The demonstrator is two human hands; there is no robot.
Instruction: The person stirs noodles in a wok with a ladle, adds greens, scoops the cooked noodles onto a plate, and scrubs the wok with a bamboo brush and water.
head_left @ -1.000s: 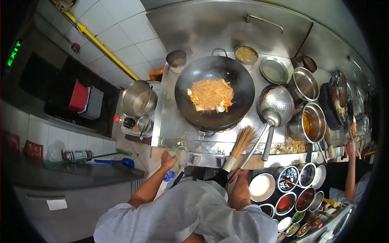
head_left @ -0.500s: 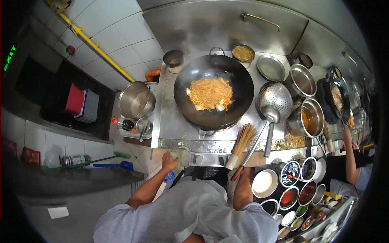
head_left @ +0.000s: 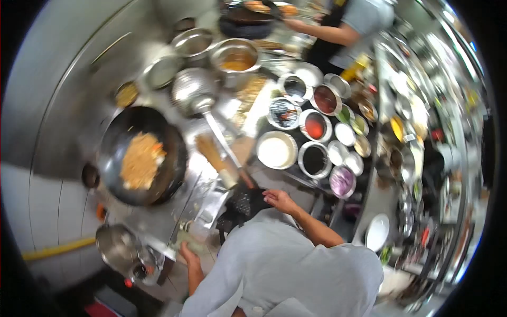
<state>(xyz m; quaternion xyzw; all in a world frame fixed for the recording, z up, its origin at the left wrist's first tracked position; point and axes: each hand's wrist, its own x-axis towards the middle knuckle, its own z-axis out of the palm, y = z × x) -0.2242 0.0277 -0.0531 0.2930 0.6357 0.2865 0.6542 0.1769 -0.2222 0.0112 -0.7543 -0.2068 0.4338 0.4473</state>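
Observation:
My left hand (head_left: 188,254) is at the stove's front edge, its fingers closed around a pale greenish cloth (head_left: 191,243). In front of my body my right hand (head_left: 280,201) hangs with loosely bent fingers and nothing visible in it. Nearest to it is the wooden handle end (head_left: 246,178) of a long ladle. A bamboo brush (head_left: 214,156) lies beside that handle. On the stove, the black wok (head_left: 174,153) contains fried noodles (head_left: 140,164) with pale and orange pieces. A perforated strainer (head_left: 194,90) lies beyond the brush.
Steel pots (head_left: 235,48) stand behind the strainer. Several seasoning bowls (head_left: 277,150) fill the stand on the right, near a long counter (head_left: 372,201) crowded with dishes. Another person (head_left: 338,34) works at a second wok (head_left: 248,13). A steel pot (head_left: 117,245) stands at lower left.
The view has swung to the right, bringing the bowls and long counter into sight. My right hand has come up into view from beside the ladle handle. My left hand stays at the cloth.

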